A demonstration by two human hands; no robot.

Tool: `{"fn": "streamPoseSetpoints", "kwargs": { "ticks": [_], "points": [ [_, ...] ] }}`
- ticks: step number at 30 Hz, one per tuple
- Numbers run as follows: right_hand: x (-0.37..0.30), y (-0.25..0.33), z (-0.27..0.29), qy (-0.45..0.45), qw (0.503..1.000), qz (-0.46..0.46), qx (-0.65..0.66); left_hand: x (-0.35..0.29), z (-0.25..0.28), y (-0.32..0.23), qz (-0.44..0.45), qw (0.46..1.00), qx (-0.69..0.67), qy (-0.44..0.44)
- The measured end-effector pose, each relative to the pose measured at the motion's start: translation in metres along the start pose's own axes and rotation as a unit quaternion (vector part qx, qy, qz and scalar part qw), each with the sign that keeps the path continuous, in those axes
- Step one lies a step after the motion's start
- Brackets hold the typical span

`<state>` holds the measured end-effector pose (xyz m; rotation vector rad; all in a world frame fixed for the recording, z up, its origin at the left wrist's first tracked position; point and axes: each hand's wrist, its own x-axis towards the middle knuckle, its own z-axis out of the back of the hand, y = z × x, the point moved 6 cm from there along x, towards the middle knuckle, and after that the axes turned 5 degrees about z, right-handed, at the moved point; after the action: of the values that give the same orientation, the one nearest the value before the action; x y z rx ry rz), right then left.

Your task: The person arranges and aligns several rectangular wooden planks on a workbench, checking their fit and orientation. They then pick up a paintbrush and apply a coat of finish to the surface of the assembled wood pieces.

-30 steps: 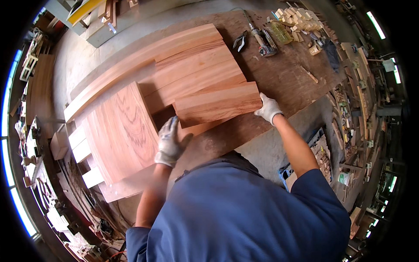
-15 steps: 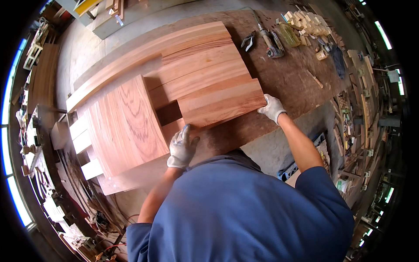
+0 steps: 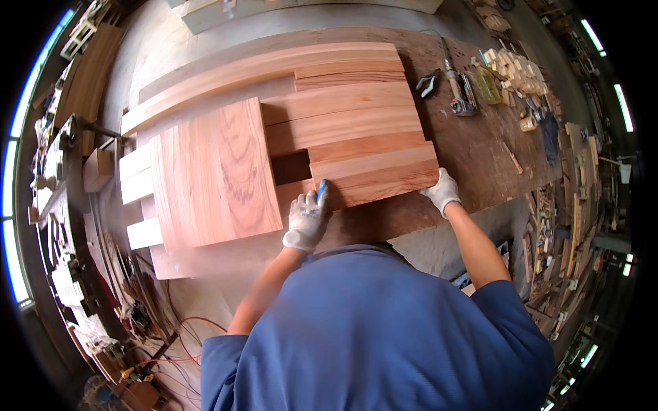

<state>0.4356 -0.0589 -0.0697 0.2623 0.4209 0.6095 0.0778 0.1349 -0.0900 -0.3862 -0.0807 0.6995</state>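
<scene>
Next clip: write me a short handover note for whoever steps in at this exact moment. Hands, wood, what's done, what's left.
Left hand, gloved, holds a blue marker with its tip at the near plank's left end.
Right hand, gloved, presses the plank's right corner.
That plank lies nearest in a row of planks on the workbench; a wide board sits to the left.
Done: planks laid side by side.
Left: probably marking; no line visible.

A worker in a blue short-sleeved shirt (image 3: 384, 329), seen from above. Both forearms are bare below the sleeves. The left hand (image 3: 306, 220) wears a white knitted work glove, greyed with dirt across the back and fingers. The right hand (image 3: 442, 192) wears a matching white glove, its ribbed cuff ending at the wrist.
</scene>
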Motion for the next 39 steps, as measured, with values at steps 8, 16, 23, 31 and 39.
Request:
{"fn": "streamPoseSetpoints", "kwargs": {
  "ticks": [8, 16, 23, 31, 39],
  "points": [
    [-0.005, 0.017, 0.006, 0.020, 0.999, -0.033, 0.028, 0.012, -0.008, 0.002, -0.007, 1.000, 0.027, 0.010],
    [0.016, -0.023, -0.011, 0.021, 0.999, -0.016, 0.035, 0.009, -0.011, -0.005, -0.021, 1.000, 0.013, 0.018],
    [0.009, -0.014, -0.013, -0.003, 1.000, -0.022, -0.015, 0.004, -0.011, 0.001, -0.009, 1.000, 0.012, 0.005],
    [0.008, -0.010, -0.008, -0.004, 0.999, -0.006, -0.047, 0.005, -0.016, 0.003, -0.016, 1.000, 0.010, -0.022],
    [0.007, -0.003, -0.005, 0.000, 0.999, 0.019, -0.035, 0.006, -0.022, 0.006, -0.004, 1.000, 0.002, -0.021]
  ]
}}
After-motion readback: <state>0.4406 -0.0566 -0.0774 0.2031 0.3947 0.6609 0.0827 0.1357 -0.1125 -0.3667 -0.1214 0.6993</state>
